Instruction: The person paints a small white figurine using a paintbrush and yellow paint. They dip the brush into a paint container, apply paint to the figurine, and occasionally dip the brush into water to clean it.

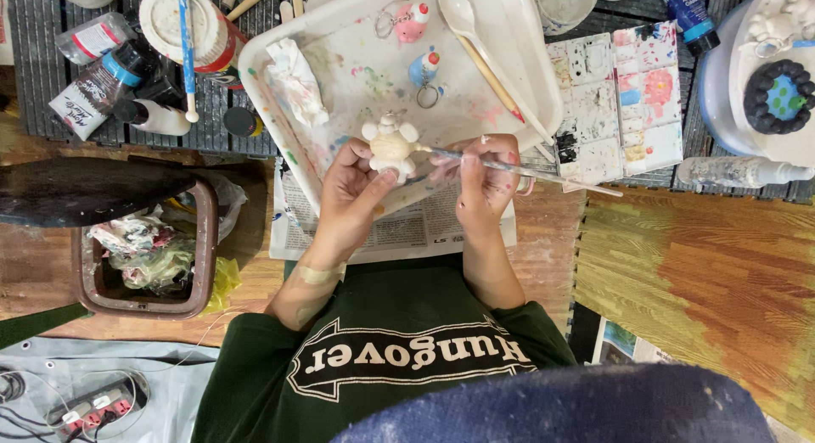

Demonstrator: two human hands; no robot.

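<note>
My left hand (350,197) holds a small cream clay figure (390,143) with round ears and a metal loop on top. It is held just over the near edge of a paint-stained white tray (280,86). My right hand (484,184) grips a thin paintbrush (543,175), whose tip touches the figure's right side. On the tray lie a pink figure (411,21), a blue figure (424,68) with a key ring, a crumpled tissue (297,80) and a white spoon (463,14).
A stained paint palette (624,99) sits right of the tray. Paint bottles (106,78) and a jar (191,23) stand at upper left. A brown bin (144,248) full of waste is at left. Newspaper (407,227) lies under the tray. A dark round piece (779,95) rests at far right.
</note>
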